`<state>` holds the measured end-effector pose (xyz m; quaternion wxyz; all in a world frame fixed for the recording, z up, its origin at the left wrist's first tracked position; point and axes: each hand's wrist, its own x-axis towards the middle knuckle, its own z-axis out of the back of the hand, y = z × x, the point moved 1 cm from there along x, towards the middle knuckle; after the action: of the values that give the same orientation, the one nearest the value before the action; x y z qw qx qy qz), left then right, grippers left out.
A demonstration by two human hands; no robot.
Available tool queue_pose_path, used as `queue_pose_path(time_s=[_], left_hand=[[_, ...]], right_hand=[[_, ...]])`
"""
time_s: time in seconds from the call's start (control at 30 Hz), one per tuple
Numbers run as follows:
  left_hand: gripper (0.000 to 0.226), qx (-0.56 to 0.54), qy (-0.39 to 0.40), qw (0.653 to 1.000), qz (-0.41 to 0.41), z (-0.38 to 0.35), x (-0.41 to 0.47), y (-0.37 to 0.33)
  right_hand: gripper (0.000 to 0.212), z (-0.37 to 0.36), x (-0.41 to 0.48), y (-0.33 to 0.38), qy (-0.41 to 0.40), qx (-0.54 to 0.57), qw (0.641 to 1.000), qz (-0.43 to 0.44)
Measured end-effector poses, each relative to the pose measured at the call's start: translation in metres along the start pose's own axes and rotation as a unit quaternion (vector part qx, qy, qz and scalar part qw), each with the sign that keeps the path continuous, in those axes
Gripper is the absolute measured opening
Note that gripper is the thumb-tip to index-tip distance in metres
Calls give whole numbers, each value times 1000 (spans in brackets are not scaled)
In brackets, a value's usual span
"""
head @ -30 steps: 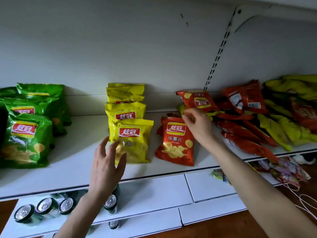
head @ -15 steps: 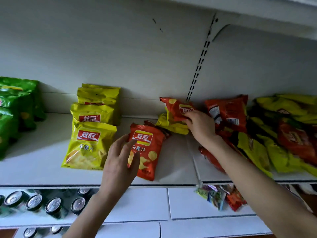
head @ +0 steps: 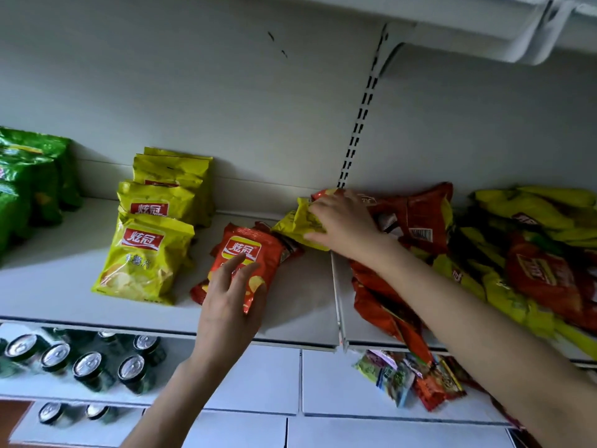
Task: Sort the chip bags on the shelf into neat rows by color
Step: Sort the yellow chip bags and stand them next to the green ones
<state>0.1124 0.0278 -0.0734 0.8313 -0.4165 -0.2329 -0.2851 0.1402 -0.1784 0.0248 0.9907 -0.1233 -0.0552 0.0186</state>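
Since the last look, our left hand (head: 231,302) has slid right, from beside the red bag (head: 255,250) onto its lower half. Our right hand (head: 347,224) has come down from a second red bag (head: 323,193), which it held up at the back, onto a loose yellow bag (head: 295,226).

Nearest us, on the lower shelf (head: 258,379), stand dark cans (head: 88,363) with silver tops, and to the right lie mixed snack packets (head: 397,373).

On the shelf (head: 58,273) above, our left hand is released, its fingers spread and nearly straight over the red bag. We cannot tell whether they press it. That bag lies face up at the front, just right of the yellow row (head: 145,260), and its logo reads 炫冠. The yellow row runs three or four deep towards the wall, with the same 炫冠 logo and 薯片 legible on the front bag.

Further back, our right hand is grasping the loose yellow bag, thumb below and curled fingers above. The second red bag's corner shows just behind the fingers. Right of the wrist lies a jumbled pile (head: 536,273) of red and yellow bags, one showing a barcode (head: 421,234).

Green bags (head: 32,176) stand at far left against the wall.
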Motion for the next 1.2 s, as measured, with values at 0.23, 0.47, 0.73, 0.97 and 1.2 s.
queue_pose_path(time_s=[0.23, 0.47, 0.73, 0.97, 1.2], left_hand=[[35, -20, 8, 1000, 21, 10, 1, 4], [56, -67, 23, 996, 49, 12, 31, -6], [86, -163, 150, 973, 61, 28, 64, -34], [29, -168, 100, 969, 152, 56, 29, -2], [51, -162, 62, 963, 207, 72, 14, 19]], right_hand=[[17, -27, 25, 0, -97, 1, 993, -69], [22, 52, -2, -50, -305, 328, 881, -154], [9, 60, -55, -3, 10, 544, 839, 2], [26, -13, -15, 9, -52, 328, 936, -117], [29, -43, -3, 20, -22, 40, 986, -160]])
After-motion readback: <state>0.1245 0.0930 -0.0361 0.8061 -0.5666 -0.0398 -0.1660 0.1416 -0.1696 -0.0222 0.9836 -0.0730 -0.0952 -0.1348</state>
